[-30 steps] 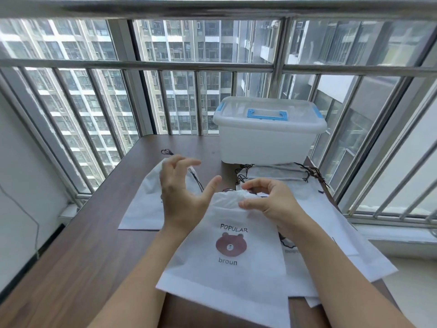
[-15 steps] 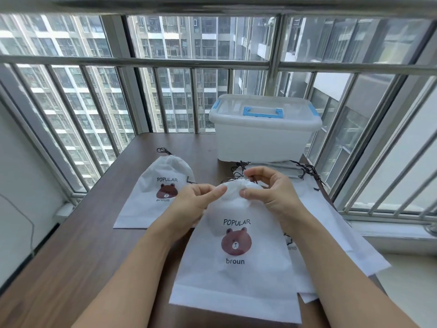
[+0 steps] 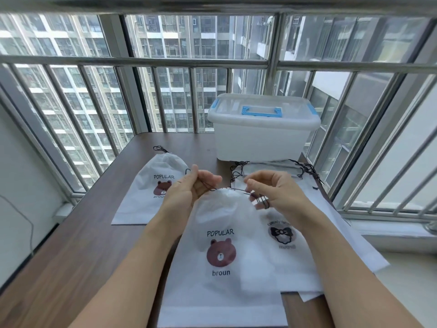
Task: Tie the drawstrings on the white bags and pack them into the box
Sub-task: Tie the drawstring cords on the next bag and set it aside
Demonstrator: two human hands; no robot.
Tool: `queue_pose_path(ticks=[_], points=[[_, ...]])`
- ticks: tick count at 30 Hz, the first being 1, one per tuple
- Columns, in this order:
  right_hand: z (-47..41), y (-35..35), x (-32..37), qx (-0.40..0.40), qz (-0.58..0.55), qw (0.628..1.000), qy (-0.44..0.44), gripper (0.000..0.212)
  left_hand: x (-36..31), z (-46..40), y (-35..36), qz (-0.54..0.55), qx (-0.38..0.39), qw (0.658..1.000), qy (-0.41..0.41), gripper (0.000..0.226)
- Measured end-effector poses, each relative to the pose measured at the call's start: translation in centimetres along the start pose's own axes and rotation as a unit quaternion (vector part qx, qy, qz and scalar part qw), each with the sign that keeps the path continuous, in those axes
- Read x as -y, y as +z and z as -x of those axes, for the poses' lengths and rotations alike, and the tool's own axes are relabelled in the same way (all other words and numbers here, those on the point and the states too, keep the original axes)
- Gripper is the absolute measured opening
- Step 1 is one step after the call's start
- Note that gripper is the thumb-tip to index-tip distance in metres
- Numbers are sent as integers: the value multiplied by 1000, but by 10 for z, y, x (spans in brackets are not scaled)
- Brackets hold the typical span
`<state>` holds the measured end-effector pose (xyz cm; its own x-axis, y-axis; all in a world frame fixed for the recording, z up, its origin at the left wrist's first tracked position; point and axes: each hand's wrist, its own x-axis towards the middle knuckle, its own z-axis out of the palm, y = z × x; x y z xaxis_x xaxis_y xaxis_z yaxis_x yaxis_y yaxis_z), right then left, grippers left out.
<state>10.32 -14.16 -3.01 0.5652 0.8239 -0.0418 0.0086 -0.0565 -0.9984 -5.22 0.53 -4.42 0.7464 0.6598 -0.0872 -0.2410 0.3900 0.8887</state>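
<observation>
A white drawstring bag (image 3: 222, 287) with a brown bear print lies in front of me, its mouth gathered tight. My left hand (image 3: 189, 188) pinches the black drawstring (image 3: 236, 190) on the left of the mouth. My right hand (image 3: 272, 188) pinches the cord on the right, with loops of it by the fingers. A second bear bag (image 3: 146, 192), its mouth drawn in, lies to the left. A stack of white bags (image 3: 305, 237) lies under and to the right of my right arm. The translucent box (image 3: 262, 138) with blue handle and closed lid stands at the back.
The brown wooden table (image 3: 71, 245) runs under everything; its right edge sits close to the window sill (image 3: 390, 235). Metal window bars (image 3: 165, 65) close off the far side and the right. A white wall (image 3: 21, 185) with a thin cable is on the left.
Both hands have taken hold of the black cords and pulled them apart, and the bag's mouth is now gathered tight. The left hand was lifted and open a second ago.
</observation>
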Motion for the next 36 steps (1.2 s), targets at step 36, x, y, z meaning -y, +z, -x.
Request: queue_pose_path(ticks=[36], points=[[-6, 15, -9, 30, 80, 995, -50, 18, 18, 5, 24, -75, 125, 980, -138, 52]])
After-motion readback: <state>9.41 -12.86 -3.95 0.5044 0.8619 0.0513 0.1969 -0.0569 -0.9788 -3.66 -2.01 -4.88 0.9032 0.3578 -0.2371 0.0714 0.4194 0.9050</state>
